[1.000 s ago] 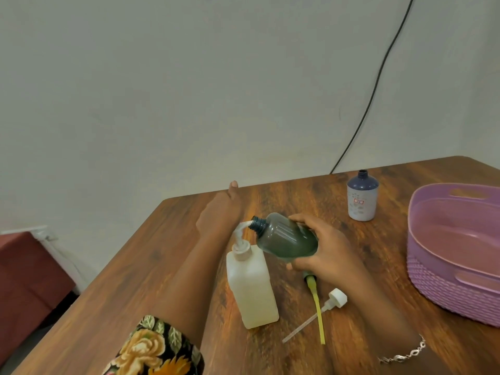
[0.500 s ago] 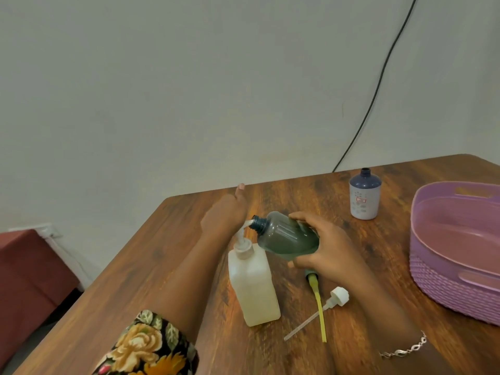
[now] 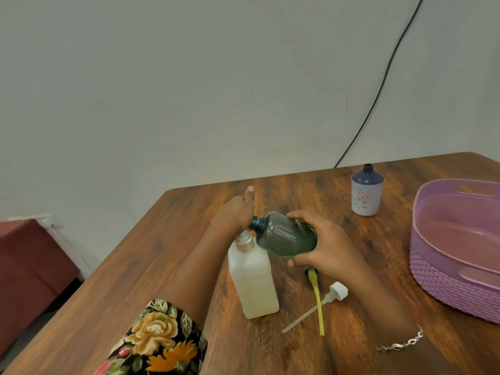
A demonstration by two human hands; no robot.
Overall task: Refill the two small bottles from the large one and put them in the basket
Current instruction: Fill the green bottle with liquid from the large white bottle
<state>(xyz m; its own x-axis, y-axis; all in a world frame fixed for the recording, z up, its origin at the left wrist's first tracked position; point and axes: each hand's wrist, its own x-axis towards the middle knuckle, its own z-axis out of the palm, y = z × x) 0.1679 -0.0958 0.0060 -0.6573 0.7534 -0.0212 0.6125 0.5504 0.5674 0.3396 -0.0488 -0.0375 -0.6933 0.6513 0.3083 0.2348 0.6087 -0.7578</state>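
A large whitish bottle (image 3: 253, 282) with a pump (image 3: 243, 240) stands upright on the wooden table (image 3: 162, 253). My left hand (image 3: 232, 212) sits on top of the pump head with fingers curled over it and thumb sticking out. My right hand (image 3: 330, 247) grips a small dark green bottle (image 3: 284, 235), tilted on its side, its open neck at the pump's spout under my left hand. A second small bottle (image 3: 366, 193), blue-topped and uncapped, stands at the back right. The purple basket (image 3: 443, 280) sits at the right edge with nothing in it.
Two loose pump tops lie on the table in front of my right hand: one with a yellow tube (image 3: 316, 296) and a white one (image 3: 336, 290). A black cable (image 3: 378, 90) runs down the wall. A red-brown piece of furniture (image 3: 27, 266) stands beyond the table's left edge.
My left hand has pushed the pump head down, so the spout now sits lower and is hidden under the hand. The green bottle stays at the spout.
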